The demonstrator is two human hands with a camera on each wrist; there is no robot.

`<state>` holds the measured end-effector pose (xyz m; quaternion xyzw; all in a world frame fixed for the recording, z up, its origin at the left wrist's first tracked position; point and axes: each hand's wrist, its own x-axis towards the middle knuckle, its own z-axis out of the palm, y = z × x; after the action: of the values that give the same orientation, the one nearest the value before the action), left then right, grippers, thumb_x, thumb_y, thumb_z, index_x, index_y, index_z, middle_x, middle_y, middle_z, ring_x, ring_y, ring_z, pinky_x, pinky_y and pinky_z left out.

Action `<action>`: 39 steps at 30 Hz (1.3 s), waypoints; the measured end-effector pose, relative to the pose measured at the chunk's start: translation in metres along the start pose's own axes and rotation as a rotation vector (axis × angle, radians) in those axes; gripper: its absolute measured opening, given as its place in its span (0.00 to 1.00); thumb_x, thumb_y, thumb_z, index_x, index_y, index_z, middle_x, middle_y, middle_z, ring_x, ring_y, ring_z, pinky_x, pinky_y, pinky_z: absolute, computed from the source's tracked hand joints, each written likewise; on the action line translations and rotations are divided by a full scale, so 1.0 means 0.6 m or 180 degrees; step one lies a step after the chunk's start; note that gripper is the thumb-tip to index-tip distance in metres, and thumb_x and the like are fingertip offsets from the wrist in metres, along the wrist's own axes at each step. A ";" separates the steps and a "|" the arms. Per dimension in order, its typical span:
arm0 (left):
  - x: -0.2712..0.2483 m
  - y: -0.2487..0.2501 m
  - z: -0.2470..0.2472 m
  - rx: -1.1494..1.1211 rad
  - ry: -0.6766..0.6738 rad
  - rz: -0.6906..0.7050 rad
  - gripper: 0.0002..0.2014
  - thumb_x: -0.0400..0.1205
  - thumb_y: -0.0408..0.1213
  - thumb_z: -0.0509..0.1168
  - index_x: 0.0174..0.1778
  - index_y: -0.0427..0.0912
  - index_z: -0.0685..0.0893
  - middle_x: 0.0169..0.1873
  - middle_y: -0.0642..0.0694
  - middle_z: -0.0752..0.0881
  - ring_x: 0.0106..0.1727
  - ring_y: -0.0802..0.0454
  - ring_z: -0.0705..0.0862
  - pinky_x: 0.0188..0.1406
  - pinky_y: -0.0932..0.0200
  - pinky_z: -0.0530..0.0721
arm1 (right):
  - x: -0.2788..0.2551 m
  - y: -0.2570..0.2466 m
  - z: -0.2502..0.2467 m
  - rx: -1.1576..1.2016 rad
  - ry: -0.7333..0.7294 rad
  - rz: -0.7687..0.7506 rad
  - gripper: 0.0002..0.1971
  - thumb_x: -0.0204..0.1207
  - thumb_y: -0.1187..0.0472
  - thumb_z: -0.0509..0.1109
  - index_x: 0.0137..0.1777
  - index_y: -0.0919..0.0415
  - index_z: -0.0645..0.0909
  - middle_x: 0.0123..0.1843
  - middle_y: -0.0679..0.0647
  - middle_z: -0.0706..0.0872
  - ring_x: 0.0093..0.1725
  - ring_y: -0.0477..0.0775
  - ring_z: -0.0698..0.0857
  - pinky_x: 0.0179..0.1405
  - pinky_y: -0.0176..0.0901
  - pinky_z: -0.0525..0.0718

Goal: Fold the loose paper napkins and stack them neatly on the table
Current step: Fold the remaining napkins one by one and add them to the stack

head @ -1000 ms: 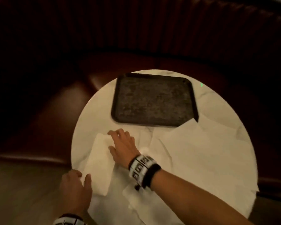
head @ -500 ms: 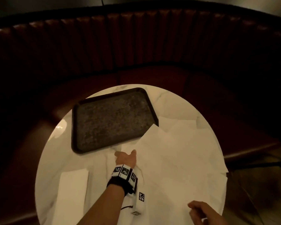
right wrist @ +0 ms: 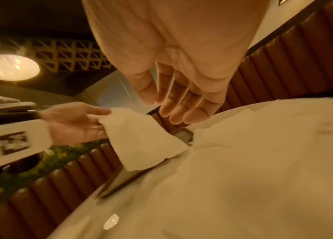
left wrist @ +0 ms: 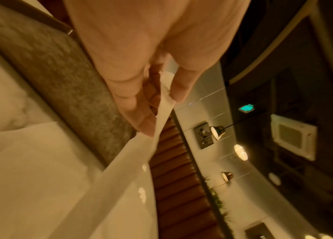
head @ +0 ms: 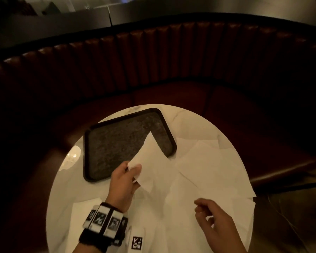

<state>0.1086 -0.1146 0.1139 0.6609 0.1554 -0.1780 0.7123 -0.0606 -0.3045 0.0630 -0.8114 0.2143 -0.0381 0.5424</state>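
My left hand (head: 133, 168) pinches a corner of a white paper napkin (head: 153, 161) between thumb and fingers and holds it raised over the near right corner of the tray; the left wrist view shows the same pinch (left wrist: 161, 103). My right hand (head: 201, 209) hovers, loosely curled and holding nothing, over the loose napkins (head: 208, 170) spread across the right half of the round marble table (head: 186, 117). In the right wrist view its fingers (right wrist: 169, 111) are relaxed above the sheets. One folded napkin (head: 84, 207) lies flat at the near left, by my left wrist.
A dark rectangular tray (head: 124, 143) with nothing on it sits on the far left part of the table. A curved brown leather bench (head: 171, 61) wraps round the table's far side. Some napkins overhang the table's right edge (head: 252, 194).
My left hand has taken hold of a loose napkin's corner and lifted it off the pile. My right hand has come in from the near right edge over the napkins.
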 end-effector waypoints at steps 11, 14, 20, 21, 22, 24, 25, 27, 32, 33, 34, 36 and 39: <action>-0.227 0.067 -0.072 -0.0683 0.0513 0.0892 0.06 0.85 0.31 0.59 0.47 0.40 0.82 0.42 0.40 0.90 0.44 0.44 0.89 0.49 0.42 0.85 | 0.003 -0.204 0.077 0.0580 -0.0648 -0.0282 0.34 0.68 0.28 0.64 0.73 0.38 0.67 0.71 0.31 0.74 0.71 0.34 0.73 0.65 0.34 0.72; -0.250 0.067 -0.093 -0.1393 0.0646 0.0836 0.09 0.85 0.30 0.58 0.50 0.43 0.84 0.49 0.40 0.90 0.51 0.43 0.89 0.51 0.44 0.85 | -0.005 -0.193 0.088 0.2003 -0.1068 0.1718 0.30 0.64 0.36 0.71 0.63 0.52 0.78 0.62 0.52 0.84 0.59 0.57 0.83 0.52 0.52 0.81; -0.278 0.029 -0.164 -0.1875 0.0439 0.0731 0.11 0.63 0.34 0.78 0.39 0.42 0.85 0.43 0.40 0.90 0.47 0.39 0.86 0.40 0.45 0.89 | -0.048 -0.207 0.107 0.3212 -0.1506 0.1532 0.17 0.74 0.65 0.69 0.61 0.71 0.84 0.58 0.70 0.88 0.54 0.65 0.89 0.56 0.56 0.87; -0.282 0.025 -0.183 -0.1956 0.0165 0.0654 0.23 0.51 0.36 0.84 0.40 0.41 0.85 0.45 0.39 0.90 0.45 0.38 0.87 0.40 0.43 0.87 | -0.049 -0.213 0.105 0.3030 -0.1424 0.1259 0.17 0.72 0.68 0.70 0.60 0.71 0.83 0.56 0.70 0.89 0.53 0.65 0.90 0.52 0.53 0.89; -0.284 0.023 -0.200 -0.2045 -0.0046 0.0578 0.31 0.45 0.40 0.86 0.43 0.40 0.84 0.49 0.37 0.90 0.45 0.36 0.87 0.41 0.40 0.87 | -0.049 -0.219 0.102 0.2849 -0.1366 0.1040 0.17 0.70 0.69 0.71 0.60 0.71 0.84 0.55 0.69 0.90 0.52 0.65 0.90 0.50 0.52 0.89; -0.277 0.022 -0.224 -0.1932 -0.0250 0.0433 0.29 0.58 0.46 0.81 0.51 0.36 0.84 0.57 0.32 0.88 0.53 0.31 0.87 0.50 0.35 0.84 | -0.052 -0.228 0.091 0.2444 -0.1334 0.0707 0.15 0.71 0.70 0.71 0.58 0.68 0.85 0.55 0.65 0.91 0.54 0.66 0.89 0.52 0.54 0.87; -0.270 0.024 -0.232 -0.1735 -0.0281 0.0316 0.26 0.67 0.47 0.74 0.56 0.34 0.84 0.60 0.30 0.86 0.58 0.29 0.85 0.57 0.32 0.81 | -0.053 -0.231 0.086 0.2255 -0.1324 0.0594 0.13 0.72 0.70 0.71 0.57 0.67 0.86 0.54 0.64 0.91 0.55 0.65 0.89 0.53 0.54 0.86; -0.257 0.033 -0.241 -0.1130 -0.0296 0.0224 0.26 0.74 0.47 0.68 0.64 0.34 0.82 0.64 0.29 0.83 0.64 0.27 0.81 0.68 0.27 0.74 | -0.056 -0.234 0.078 0.1898 -0.1274 0.0477 0.10 0.74 0.70 0.71 0.54 0.63 0.88 0.53 0.62 0.92 0.52 0.64 0.90 0.52 0.54 0.86; -0.250 0.042 -0.232 0.0241 -0.0499 0.0781 0.30 0.65 0.47 0.77 0.63 0.42 0.82 0.56 0.43 0.90 0.59 0.41 0.88 0.59 0.39 0.86 | -0.063 -0.231 0.061 0.1500 -0.1117 0.0499 0.07 0.75 0.68 0.71 0.50 0.62 0.88 0.50 0.63 0.92 0.49 0.67 0.90 0.54 0.64 0.87; -0.251 0.039 -0.229 0.0363 -0.0486 0.0880 0.27 0.68 0.44 0.78 0.62 0.41 0.83 0.55 0.42 0.90 0.57 0.41 0.89 0.58 0.39 0.87 | -0.063 -0.230 0.057 0.1481 -0.1083 0.0497 0.07 0.76 0.69 0.71 0.50 0.62 0.88 0.49 0.62 0.92 0.49 0.67 0.90 0.55 0.64 0.87; -0.254 0.037 -0.227 0.0394 -0.0467 0.0922 0.23 0.71 0.40 0.79 0.61 0.39 0.84 0.54 0.42 0.91 0.56 0.41 0.89 0.57 0.37 0.87 | -0.064 -0.230 0.055 0.1482 -0.1050 0.0496 0.07 0.76 0.69 0.70 0.49 0.61 0.89 0.49 0.62 0.92 0.49 0.67 0.90 0.54 0.63 0.87; -0.258 0.036 -0.225 0.0383 -0.0434 0.0928 0.19 0.73 0.35 0.76 0.59 0.38 0.84 0.53 0.41 0.91 0.55 0.40 0.89 0.57 0.35 0.86 | -0.066 -0.232 0.049 0.1542 -0.1010 0.0508 0.08 0.76 0.70 0.69 0.50 0.61 0.89 0.50 0.62 0.92 0.49 0.66 0.91 0.54 0.61 0.87; -0.263 0.046 -0.226 0.0454 -0.0512 0.0972 0.23 0.72 0.37 0.78 0.63 0.41 0.82 0.55 0.43 0.90 0.56 0.42 0.89 0.56 0.40 0.88 | -0.069 -0.235 0.039 0.1618 -0.1033 0.0464 0.09 0.77 0.70 0.67 0.54 0.64 0.87 0.52 0.64 0.91 0.51 0.68 0.90 0.53 0.61 0.87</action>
<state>-0.0170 0.0297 0.1997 0.7092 -0.0172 -0.1306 0.6925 -0.0478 -0.2231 0.1868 -0.6278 0.1661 0.0787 0.7564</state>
